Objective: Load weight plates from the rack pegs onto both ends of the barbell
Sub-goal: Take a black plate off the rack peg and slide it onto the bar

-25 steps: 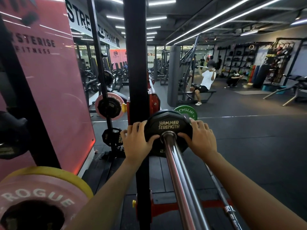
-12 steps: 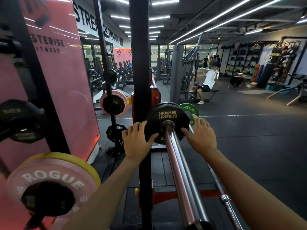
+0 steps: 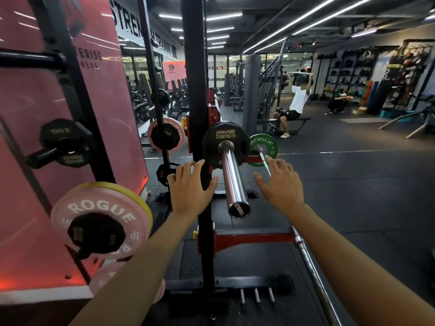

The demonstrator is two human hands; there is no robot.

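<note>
A black twelve-sided "Hammer Strength" weight plate [image 3: 223,143] sits pushed far up the chrome barbell sleeve [image 3: 233,180], just beside the black upright rack post [image 3: 196,114]. The left hand [image 3: 189,190] and right hand [image 3: 281,185] hover on either side of the sleeve, fingers spread, holding nothing. Left of the post, a pink round "Rogue" bumper plate [image 3: 101,222] with a small black plate hangs on a peg; behind the sleeve stands a green round plate [image 3: 263,149].

The black plate [image 3: 220,142] on the barbell sleeve [image 3: 233,177] is showing "HAMMER STRENGTH". The pink plate [image 3: 103,215] and the green plate [image 3: 264,147] are each showing "ROGUE". The overhead banner [image 3: 143,31] is partly reading "STREN… TRAINING".
</note>
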